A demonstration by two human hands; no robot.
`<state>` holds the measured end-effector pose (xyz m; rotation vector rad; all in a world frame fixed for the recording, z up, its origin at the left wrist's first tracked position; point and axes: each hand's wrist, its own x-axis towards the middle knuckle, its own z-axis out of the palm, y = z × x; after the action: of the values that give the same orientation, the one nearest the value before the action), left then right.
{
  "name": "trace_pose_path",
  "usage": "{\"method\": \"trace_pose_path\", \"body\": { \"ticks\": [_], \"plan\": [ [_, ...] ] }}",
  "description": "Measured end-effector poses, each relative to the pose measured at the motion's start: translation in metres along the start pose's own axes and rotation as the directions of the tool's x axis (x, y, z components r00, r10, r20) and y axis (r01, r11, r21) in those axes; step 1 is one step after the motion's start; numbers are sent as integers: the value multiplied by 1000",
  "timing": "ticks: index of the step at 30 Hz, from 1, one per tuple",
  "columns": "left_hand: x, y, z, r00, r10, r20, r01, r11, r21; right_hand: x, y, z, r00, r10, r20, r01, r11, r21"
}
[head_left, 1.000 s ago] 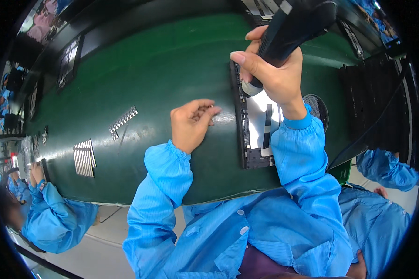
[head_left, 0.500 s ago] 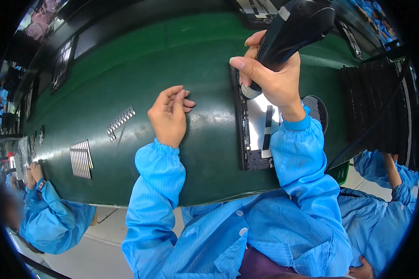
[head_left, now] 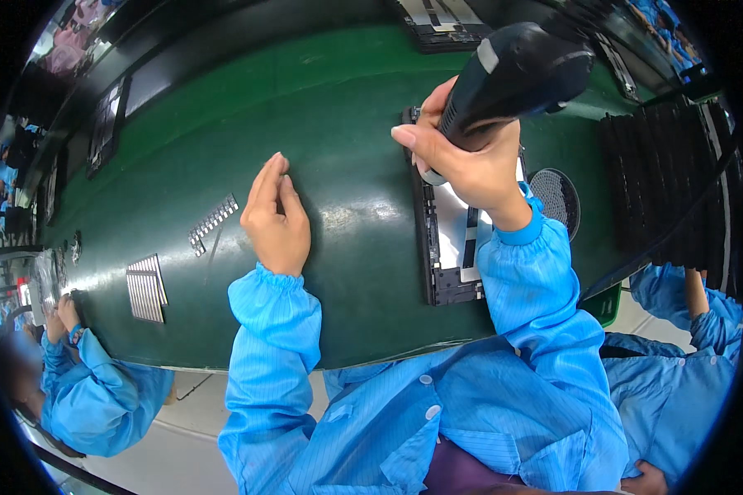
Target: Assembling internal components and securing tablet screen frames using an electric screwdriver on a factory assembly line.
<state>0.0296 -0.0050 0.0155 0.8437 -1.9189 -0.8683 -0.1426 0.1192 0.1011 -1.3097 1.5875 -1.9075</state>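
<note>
My right hand (head_left: 475, 169) is wrapped round a black electric screwdriver (head_left: 516, 74), its thick body leaning up to the right. Its pale lower end points down at the far left part of a flat electronic device (head_left: 450, 223) with a black frame and silver panels. My hand hides the tip and part of the device. Over the green table, left of the device, my left hand (head_left: 276, 219) is open and holds nothing, its fingers stretched out close together. A strip of small pale parts (head_left: 213, 223) lies farther left, near several striped strips (head_left: 145, 289).
A round dish (head_left: 556, 202) of small parts sits right of the device. Beyond it, black panels (head_left: 656, 186) stand in a row, with a cable (head_left: 685, 210) across them. More flat devices (head_left: 442, 23) rest at the back. Co-workers sit on both sides.
My left hand has moved left and its fingers have straightened out. My right hand has shifted slightly left with the screwdriver, whose upper body has swung lower.
</note>
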Motion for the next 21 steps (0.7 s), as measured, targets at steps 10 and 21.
{"method": "trace_pose_path", "body": {
  "ticks": [10, 21],
  "plan": [
    [-92, 95, 31, 430, 704, 565, -635, 681, -364, 12, -15, -27, 967, -146, -208, 180, 972, 153],
    [-55, 36, 7, 659, 535, 529, -705, 685, 186, -33, -46, -133, 897, -292, -332, 309, 951, -3]
  ]
}}
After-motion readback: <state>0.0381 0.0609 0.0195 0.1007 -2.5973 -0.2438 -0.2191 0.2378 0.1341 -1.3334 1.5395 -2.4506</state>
